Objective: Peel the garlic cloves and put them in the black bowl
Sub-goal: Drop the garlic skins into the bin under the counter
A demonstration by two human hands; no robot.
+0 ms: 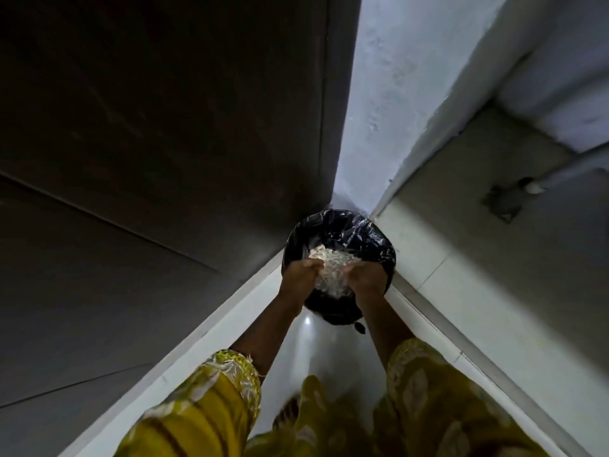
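Both my hands are held out over a round bin lined with a black plastic bag (pixel 379 240) that stands in the corner of the room. My left hand (pixel 300 275) and my right hand (pixel 367 278) hold between them a heap of white papery garlic peels (pixel 331 267), fingers curled round its sides. The heap hangs just above the bin's opening. Neither the garlic cloves nor the black bowl is in view.
A dark wooden door or panel (pixel 164 143) fills the left side. A pale wall (pixel 412 77) meets a tiled wall (pixel 494 258) behind the bin. Below me are a white glossy floor (pixel 316 351) and my yellow patterned clothing (pixel 211 413).
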